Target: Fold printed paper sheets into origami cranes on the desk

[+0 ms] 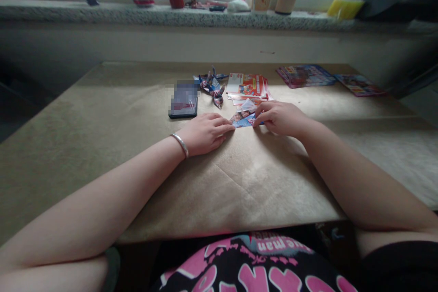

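Both hands, left hand [204,133] and right hand [280,117], pinch a printed paper [243,117] flat; phone [184,99] at eleven o'clock; print unreadable.

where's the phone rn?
Head view: the phone lies flat on the table, just beyond the left hand, left of the folded paper cranes.

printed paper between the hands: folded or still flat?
Folded. The printed paper shows a small angular shape with a raised flap, pressed on the table by the left hand and right hand.
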A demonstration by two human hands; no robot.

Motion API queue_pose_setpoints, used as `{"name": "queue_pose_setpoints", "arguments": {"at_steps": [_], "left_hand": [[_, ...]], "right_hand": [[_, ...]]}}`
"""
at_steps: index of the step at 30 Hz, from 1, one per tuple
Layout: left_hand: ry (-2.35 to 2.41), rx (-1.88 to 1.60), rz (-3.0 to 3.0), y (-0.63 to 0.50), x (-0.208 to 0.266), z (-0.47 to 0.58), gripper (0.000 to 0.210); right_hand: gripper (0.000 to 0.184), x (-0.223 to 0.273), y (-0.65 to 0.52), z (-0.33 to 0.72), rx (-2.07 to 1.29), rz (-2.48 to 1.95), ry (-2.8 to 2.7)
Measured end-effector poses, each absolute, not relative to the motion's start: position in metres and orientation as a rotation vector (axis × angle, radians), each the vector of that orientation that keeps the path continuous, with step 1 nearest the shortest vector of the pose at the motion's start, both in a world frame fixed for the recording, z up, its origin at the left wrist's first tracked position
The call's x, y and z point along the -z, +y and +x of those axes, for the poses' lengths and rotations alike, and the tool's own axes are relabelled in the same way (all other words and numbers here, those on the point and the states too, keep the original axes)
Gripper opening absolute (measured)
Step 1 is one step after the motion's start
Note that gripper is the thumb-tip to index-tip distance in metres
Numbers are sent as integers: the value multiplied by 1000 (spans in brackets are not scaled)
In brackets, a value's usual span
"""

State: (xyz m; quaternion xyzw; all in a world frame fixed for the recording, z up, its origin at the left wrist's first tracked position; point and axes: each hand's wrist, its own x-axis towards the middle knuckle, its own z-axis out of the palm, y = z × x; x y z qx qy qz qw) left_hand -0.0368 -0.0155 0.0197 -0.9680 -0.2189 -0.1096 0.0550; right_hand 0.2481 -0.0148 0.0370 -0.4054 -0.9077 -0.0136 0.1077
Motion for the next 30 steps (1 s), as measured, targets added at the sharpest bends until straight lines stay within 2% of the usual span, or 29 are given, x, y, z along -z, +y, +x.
{"name": "queue_pose_setpoints", "arguments": {"at_steps": [16, 23, 27, 30], "left_hand": [[-662, 340, -2949, -15, -20, -35, 36], [-601, 422, -2939, -12, -18, -40, 35], [-564, 451, -2999, -11, -20, -42, 34], [-580, 487, -3072, -12, -23, -41, 32]], "right_hand": [[41, -46, -4, 286, -54, -1308, -2693], [35, -45, -6, 286, 125, -1366, -2712], [24, -37, -12, 272, 271, -1432, -2549], [23, -31, -14, 258, 323, -1427, -2419]]}}
